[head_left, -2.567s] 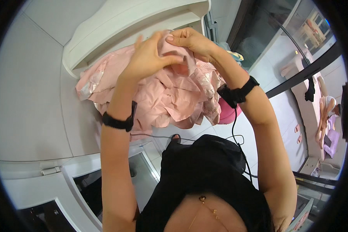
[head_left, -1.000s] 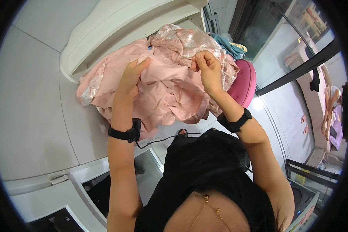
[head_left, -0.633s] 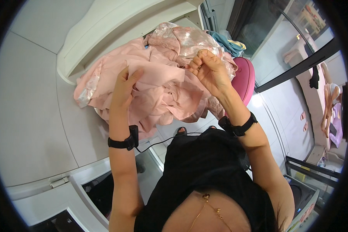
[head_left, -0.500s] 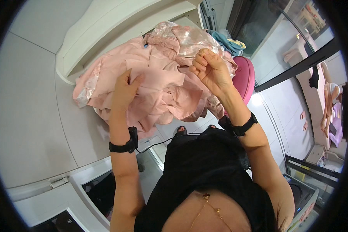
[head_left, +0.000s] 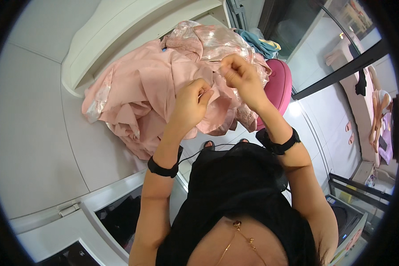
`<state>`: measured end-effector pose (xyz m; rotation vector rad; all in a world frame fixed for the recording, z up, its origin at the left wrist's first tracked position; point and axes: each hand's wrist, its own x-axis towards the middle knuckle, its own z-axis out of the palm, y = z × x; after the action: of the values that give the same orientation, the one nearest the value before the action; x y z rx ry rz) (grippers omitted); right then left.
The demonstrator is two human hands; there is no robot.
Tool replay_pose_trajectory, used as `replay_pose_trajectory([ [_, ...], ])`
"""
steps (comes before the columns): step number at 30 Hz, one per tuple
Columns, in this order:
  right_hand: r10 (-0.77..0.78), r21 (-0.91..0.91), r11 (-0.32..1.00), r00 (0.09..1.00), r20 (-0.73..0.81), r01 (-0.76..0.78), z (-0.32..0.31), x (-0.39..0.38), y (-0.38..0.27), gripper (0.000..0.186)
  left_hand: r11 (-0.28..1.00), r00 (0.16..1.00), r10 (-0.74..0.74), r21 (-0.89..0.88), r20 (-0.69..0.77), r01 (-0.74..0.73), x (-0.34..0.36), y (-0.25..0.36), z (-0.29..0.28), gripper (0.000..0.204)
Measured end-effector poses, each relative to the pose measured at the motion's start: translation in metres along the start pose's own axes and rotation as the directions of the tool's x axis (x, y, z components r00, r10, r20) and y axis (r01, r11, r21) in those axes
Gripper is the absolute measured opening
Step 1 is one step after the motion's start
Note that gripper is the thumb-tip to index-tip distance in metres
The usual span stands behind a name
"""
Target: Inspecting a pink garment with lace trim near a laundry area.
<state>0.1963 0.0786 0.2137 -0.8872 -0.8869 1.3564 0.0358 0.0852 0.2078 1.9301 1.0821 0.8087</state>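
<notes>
A large heap of pink fabric (head_left: 150, 84), perhaps bedding, with shiny patterned panels and lattice-like trim, lies in loose folds in front of me. Over its middle, my left hand (head_left: 193, 105) is closed, thumb and fingertips brought together beside a fold. What sits between those fingertips is too small to make out. My right hand (head_left: 244, 82) hovers just to the right, also curled into a pinch, above the shiny panel. Anything in its fingers is hidden. The two hands are apart, roughly a hand's width between them.
The heap rests against a curved cream-white furniture piece (head_left: 82, 53) and over a round pink stool (head_left: 278, 86). Teal cloth (head_left: 258, 43) lies behind. A dark-framed glass door (head_left: 341, 71) stands at right; a white appliance (head_left: 82, 221) is at lower left. A thin cable (head_left: 193, 155) crosses before me.
My left hand has left the left part of the fabric and moved right, its fingers closing toward my right hand. The right hand has shifted only slightly, still pinched.
</notes>
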Motion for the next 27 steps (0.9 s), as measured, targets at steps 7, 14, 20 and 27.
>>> replay_pose_trajectory([
  [7, -0.229, -0.810, 0.359, 0.885, 0.406, 0.464, -0.012, -0.023, 0.026, 0.011, 0.976, 0.976, 0.192, 0.125, -0.100, -0.180, 0.001, -0.018, 0.013, 0.006],
  [14, -0.133, -0.797, 0.530, 0.957, 0.259, 0.289, -0.008, -0.028, 0.025, 0.007, 0.988, 0.995, 0.087, 0.131, -0.057, -0.079, -0.013, -0.017, 0.022, 0.006],
  [20, 0.098, -0.379, 0.925, 0.964, 0.246, 0.002, -0.017, -0.021, 0.037, 0.009, 0.912, 0.998, -0.068, -0.405, -0.001, 0.062, -0.015, -0.038, 0.021, 0.007],
  [27, 0.152, -0.046, 0.988, 0.970, 0.190, -0.146, -0.019, -0.021, 0.031, 0.007, 0.925, 0.985, -0.149, -0.365, -0.089, 0.107, -0.023, -0.029, 0.008, 0.007],
])
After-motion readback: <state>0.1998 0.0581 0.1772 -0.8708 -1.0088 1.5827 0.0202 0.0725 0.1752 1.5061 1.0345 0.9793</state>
